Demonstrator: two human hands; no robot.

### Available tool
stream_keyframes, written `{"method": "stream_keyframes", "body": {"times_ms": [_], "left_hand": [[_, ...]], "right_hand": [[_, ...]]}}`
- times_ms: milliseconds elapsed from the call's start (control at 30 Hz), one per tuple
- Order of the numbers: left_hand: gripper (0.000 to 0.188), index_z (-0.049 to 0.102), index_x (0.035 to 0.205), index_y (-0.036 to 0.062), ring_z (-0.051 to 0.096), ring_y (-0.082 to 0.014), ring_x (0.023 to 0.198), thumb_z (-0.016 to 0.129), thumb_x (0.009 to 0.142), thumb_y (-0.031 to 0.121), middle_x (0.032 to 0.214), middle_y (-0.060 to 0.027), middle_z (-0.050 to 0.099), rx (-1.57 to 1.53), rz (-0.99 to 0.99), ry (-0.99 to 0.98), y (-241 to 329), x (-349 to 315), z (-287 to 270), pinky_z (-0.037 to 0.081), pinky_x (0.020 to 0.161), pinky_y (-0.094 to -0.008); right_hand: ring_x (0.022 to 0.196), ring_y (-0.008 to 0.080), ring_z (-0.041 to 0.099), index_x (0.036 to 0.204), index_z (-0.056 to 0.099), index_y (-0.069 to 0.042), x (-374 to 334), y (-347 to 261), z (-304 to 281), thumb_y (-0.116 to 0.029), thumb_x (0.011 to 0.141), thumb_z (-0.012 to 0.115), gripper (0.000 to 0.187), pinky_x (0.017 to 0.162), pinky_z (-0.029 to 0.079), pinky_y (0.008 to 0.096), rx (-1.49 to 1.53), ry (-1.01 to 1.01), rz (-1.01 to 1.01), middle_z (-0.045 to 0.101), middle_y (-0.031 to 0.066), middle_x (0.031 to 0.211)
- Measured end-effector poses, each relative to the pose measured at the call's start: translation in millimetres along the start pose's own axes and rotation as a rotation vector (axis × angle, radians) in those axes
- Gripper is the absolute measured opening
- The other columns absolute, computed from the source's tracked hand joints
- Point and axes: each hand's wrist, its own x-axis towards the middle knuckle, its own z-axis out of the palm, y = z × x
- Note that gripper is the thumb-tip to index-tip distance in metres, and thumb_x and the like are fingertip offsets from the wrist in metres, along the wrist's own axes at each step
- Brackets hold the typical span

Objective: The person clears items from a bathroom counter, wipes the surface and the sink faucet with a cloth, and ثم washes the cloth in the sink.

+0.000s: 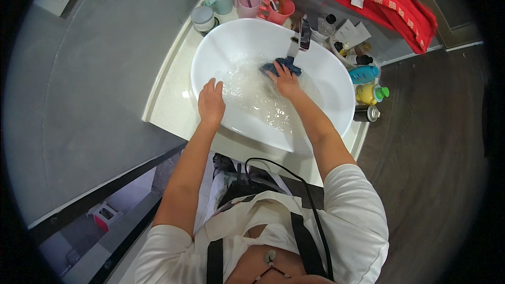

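A white oval washbasin (208,58) holds bubbly, rippling water (252,94). Toward its far side, below the dark tap (304,32), a dark blue cloth (292,67) lies wet in the water. My right hand (284,81) reaches down on it, thumb and fingers gripping its near part; the fingertips are partly hidden in the folds. My left hand (211,103) is at the basin's left rim with its fingers stretched out and nothing in it. Whether it touches the rim, I cannot tell.
Mint (223,4), pink (249,5) and red (281,11) cups with brushes stand behind the basin, beside a lidded jar (203,18). Several bottles line the right, including a blue one (363,74) and a yellow one (368,94). A red towel (386,2) hangs above. A black cable (294,173) crosses my front.
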Motion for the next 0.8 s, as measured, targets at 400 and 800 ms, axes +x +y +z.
{"method": "stream_keyframes", "body": {"times_ms": [400,800], "left_hand": [[0.029,0.057,0.1,0.0026,0.052,-0.0311,0.097,0.048,0.072,-0.002,0.109,-0.0171,0.053,0.005,0.06,0.071,-2,-5,5,0.042,0.083,-0.0387],[0.034,0.057,0.101,0.0019,0.053,-0.0284,0.095,0.051,0.067,-0.005,0.108,-0.0157,0.053,0.004,0.079,-0.023,5,-4,-1,0.041,0.082,-0.0374]], "right_hand": [[0.128,0.0349,0.021,0.127,0.04,-0.034,-91,10,31,-0.021,0.086,0.041,0.043,0.101,0.027,0.0439,0.144,-0.142,0.015,0.025,0.0144,0.139],[0.12,0.0379,0.031,0.127,0.042,-0.02,-80,-23,53,-0.023,0.086,0.043,0.041,0.099,0.029,0.0438,0.294,-0.141,-0.231,0.039,0.0217,0.127]]}}
